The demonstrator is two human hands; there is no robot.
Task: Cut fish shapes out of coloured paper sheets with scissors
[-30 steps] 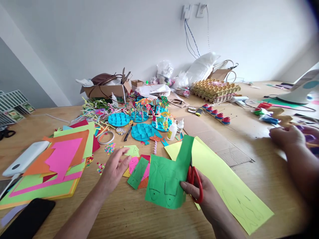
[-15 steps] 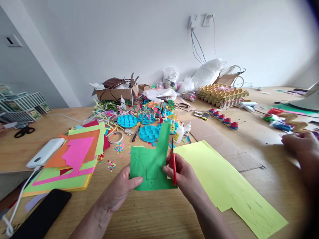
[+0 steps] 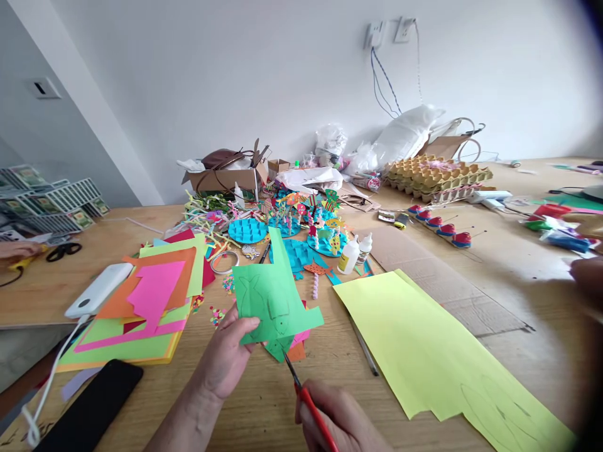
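We've got the big wooden table (image 3: pixel 471 276) covered in craft stuff, so going big to small. The long yellow sheet (image 3: pixel 424 351) lies flat on the right, matte and smooth, with a faint pencilled fish outline near its far end. To the left sits a stack (image 3: pixel 141 314) of orange, pink and lime paper, edges jagged from cuts.

Front and centre is the green paper (image 3: pixel 273 301), thin and a bit floppy, held up off the table with pencilled fish shapes on it. Our left hand (image 3: pixel 226 358) pinches its lower left edge, thumb on top. Our right hand (image 3: pixel 339 420) is closed round the red handles of the scissors (image 3: pixel 301 392), and the blade tips meet the paper's bottom corner.

To do this well, we'd say keep the paper taut near the blades, turn the sheet instead of the scissors round the curves, and take short snips along the pencil line so the flimsy paper doesn't tear.

Smallest bits: glue bottles (image 3: pixel 351 254) and confetti scraps (image 3: pixel 217 314).
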